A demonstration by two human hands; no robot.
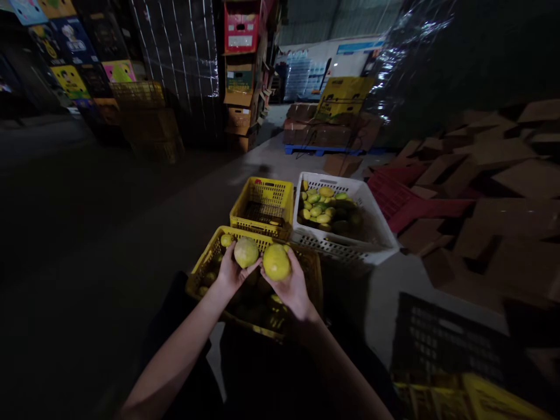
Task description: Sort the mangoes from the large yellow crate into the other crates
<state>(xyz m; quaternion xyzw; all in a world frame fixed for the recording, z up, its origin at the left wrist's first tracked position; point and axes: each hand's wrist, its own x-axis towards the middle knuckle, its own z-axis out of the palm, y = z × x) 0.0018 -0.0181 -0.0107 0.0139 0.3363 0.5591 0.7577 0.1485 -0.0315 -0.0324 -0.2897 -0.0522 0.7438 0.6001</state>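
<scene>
In the head view, my left hand (230, 273) is closed around a pale, dull yellow melon (246, 252). My right hand (289, 284) grips a brighter yellow melon (276, 262), its round end turned towards me. The two melons are side by side, with my fingertips meeting between them. Below both hands stands a yellow plastic crate (202, 262) with more yellow melons in it, many of them in deep shadow. Behind it to the right, a white crate (378, 233) holds a heap of yellow and greenish melons (321, 204).
Another yellow crate (262, 186), mostly bare inside, stands behind the near one. Flattened cardboard boxes (503, 233) and a red crate (406, 198) pile up at right. A dark crate (450, 332) lies lower right. Stacked boxes (240, 76) and a blue pallet (315, 150) stand farther back.
</scene>
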